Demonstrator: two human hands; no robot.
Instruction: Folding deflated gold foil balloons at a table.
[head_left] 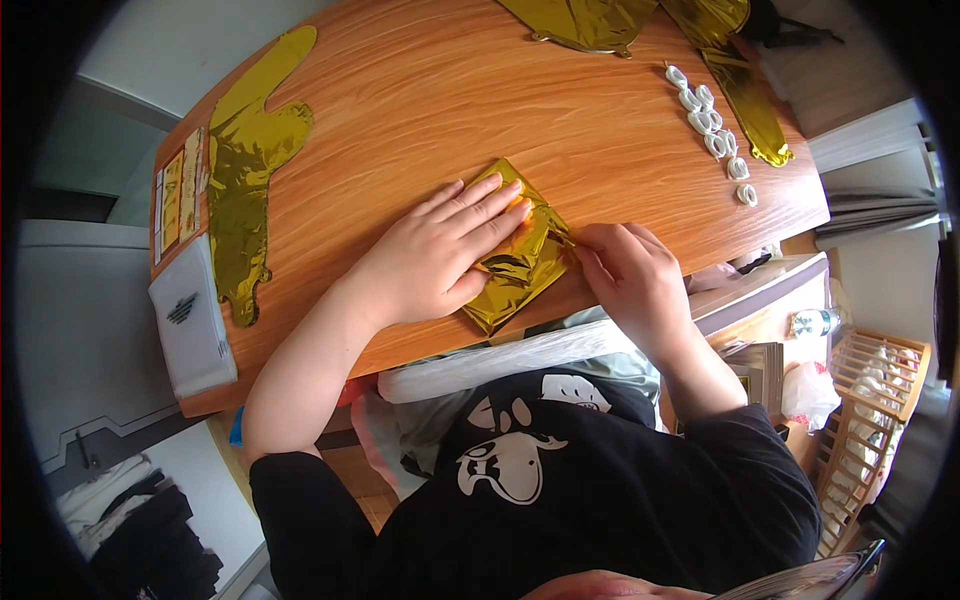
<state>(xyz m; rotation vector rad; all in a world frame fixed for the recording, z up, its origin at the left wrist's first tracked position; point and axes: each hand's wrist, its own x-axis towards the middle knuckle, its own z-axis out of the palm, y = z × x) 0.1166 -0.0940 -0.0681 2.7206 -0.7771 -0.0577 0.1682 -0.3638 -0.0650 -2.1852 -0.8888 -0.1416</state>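
Note:
A folded gold foil balloon (540, 265) lies on the wooden table in front of me, near its front edge. My left hand (440, 245) lies flat across the left part of the foil, its fingers stretched out. At the foil's right edge, my right hand (632, 272) has thumb and fingers pinched together on a corner. Another gold foil balloon (240, 185), flat and unfolded, rests on the left of the table. More flat gold foil (590, 22) sits at the far edge, and a long strip of it (745, 105) reaches down the right side.
Several small white ribbon coils (713, 125) lie in a cluster at the right. On the left edge are a stack of clear plastic bags (195, 320) and printed cards (180, 200). Beyond the table's right front stand a wooden slatted rack (870, 400) and a white plastic bag (810, 392).

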